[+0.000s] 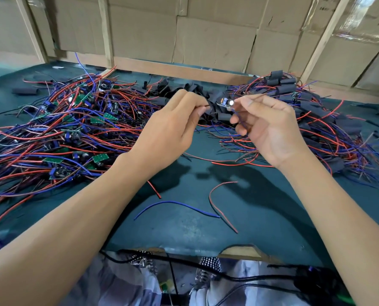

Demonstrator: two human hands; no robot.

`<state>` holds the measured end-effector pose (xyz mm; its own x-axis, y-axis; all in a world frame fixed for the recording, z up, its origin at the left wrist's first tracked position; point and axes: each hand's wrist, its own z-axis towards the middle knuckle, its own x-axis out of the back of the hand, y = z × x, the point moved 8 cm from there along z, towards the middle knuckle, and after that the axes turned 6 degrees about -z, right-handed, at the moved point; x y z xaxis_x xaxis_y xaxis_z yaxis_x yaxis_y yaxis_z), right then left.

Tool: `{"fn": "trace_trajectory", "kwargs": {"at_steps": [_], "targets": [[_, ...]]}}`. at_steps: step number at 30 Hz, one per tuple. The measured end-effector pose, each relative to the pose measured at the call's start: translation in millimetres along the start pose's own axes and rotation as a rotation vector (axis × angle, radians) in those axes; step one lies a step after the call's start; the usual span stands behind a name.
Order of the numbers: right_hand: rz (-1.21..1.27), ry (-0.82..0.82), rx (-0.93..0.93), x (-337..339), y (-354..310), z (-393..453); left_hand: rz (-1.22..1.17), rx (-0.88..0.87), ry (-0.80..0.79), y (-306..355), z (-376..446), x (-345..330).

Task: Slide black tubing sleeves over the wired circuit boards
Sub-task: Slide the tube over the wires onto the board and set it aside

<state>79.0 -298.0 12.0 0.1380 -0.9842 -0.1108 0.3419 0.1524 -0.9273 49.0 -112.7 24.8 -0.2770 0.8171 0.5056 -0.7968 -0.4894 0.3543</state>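
My left hand (173, 127) is raised over the table's middle and pinches the end of thin wires near a black tubing sleeve (211, 107). My right hand (266, 127) is level with it and pinches a blue wire below a small circuit board (225, 102) that hangs between the two hands. A heap of loose black sleeves (184, 89) lies behind my hands. To the left lies a tangle of unsleeved green boards (78, 129) with red and blue wires. On the right lies a heap of sleeved boards (316, 115).
The dark green table (195, 228) carries a loose blue wire (175, 205) and a red-black wire (219, 202) in front of me. Cardboard sheets (206, 36) on wooden posts wall off the back. A lone sleeve (25, 91) lies far left.
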Motion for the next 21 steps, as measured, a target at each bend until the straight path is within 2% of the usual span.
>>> {"fn": "trace_trajectory", "kwargs": {"at_steps": [3, 5, 7, 10, 11, 13, 15, 17, 19, 21], "targets": [[0.011, 0.089, -0.051, 12, 1, 2, -0.019, 0.038, 0.121, -3, 1, 10], [-0.023, 0.208, -0.048, 23, 0, 3, -0.008, 0.066, 0.208, -5, 1, 19], [-0.167, 0.384, 0.075, 36, -9, 0, 0.043, 0.063, 0.227, -6, 0, 23], [-0.502, 0.642, 0.395, 40, -37, -21, 0.183, 0.006, 0.134, -2, 1, 20], [-0.600, 0.619, 0.488, 31, -45, -25, 0.220, -0.025, 0.101, -1, 2, 19], [-0.718, 0.355, 0.555, 5, -44, -23, 0.238, -0.112, 0.030, 5, 3, 13], [-0.817, 0.008, 0.442, -23, -25, -17, 0.198, -0.185, -0.053, 11, 2, 2], [-0.954, -0.225, 0.331, -42, -2, -19, 0.150, -0.245, -0.151, 17, 1, -5], [-0.995, -0.297, 0.260, -46, 13, -19, 0.117, -0.289, -0.263, 15, 5, -7], [-0.974, -0.241, 0.245, -41, 15, -15, 0.091, -0.198, -0.279, -1, 18, -1]]}}
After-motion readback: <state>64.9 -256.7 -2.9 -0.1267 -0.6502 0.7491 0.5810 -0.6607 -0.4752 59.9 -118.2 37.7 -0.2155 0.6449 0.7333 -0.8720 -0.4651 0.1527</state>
